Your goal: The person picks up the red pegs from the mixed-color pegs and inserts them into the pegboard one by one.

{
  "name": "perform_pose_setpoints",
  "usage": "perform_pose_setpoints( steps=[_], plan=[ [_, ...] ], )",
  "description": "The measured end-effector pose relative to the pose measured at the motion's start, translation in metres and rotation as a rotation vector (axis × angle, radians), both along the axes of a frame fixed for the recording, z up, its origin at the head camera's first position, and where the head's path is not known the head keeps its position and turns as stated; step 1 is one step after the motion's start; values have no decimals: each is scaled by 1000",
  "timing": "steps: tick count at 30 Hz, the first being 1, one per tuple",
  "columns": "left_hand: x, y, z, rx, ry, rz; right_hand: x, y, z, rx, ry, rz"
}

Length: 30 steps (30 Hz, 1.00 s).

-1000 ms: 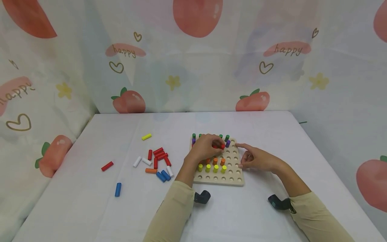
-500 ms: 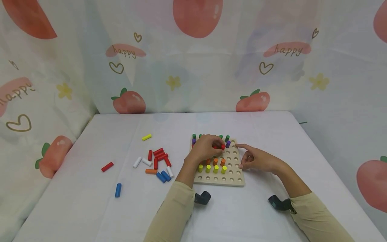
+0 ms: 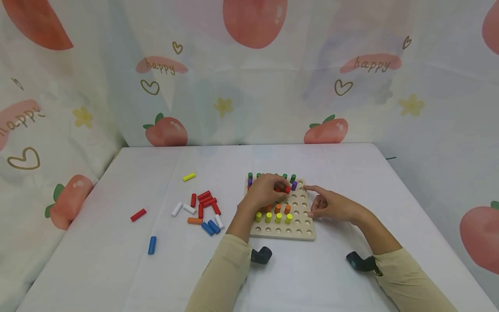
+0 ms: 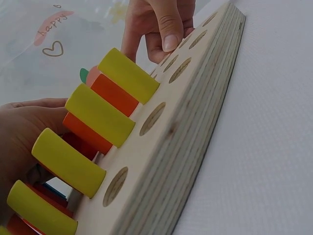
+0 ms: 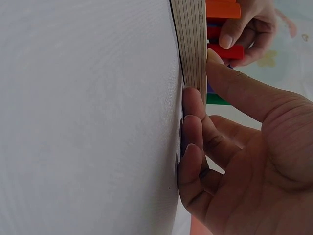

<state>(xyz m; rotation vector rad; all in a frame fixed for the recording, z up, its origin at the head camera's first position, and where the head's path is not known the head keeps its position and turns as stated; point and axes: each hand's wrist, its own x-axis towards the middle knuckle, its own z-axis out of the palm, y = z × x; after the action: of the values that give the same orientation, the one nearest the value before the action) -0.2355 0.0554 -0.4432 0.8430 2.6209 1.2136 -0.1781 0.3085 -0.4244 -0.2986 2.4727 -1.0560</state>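
A wooden pegboard (image 3: 280,232) lies on the table under both hands. Fingertips of my left hand (image 3: 265,191) pinch a red peg (image 5: 235,52) standing in the board's third row from the back. My right hand (image 3: 336,205) holds the board's right edge, thumb on top and other fingertips against its side (image 5: 193,54). Yellow pegs (image 4: 95,115) and orange pegs (image 3: 278,208) stand in rows nearer the front. Behind the red peg are a purple peg (image 3: 294,185) and green pegs (image 3: 293,178). My left hand hides part of the rear rows.
Loose red pegs (image 3: 200,210), white pegs (image 3: 177,209) and blue pegs (image 3: 208,228) lie left of the board, with an orange peg (image 3: 195,220). A yellow peg (image 3: 189,177), a red peg (image 3: 138,214) and a blue peg (image 3: 152,245) lie farther out. Patterned cloth (image 3: 273,95) stands behind the table.
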Motion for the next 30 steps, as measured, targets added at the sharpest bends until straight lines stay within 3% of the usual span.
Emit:
perform_pose_setpoints(
  steps=[30],
  plan=[
    [2,0,3,-22,-12,-1,0,1,-1,-18,8,11]
  ],
)
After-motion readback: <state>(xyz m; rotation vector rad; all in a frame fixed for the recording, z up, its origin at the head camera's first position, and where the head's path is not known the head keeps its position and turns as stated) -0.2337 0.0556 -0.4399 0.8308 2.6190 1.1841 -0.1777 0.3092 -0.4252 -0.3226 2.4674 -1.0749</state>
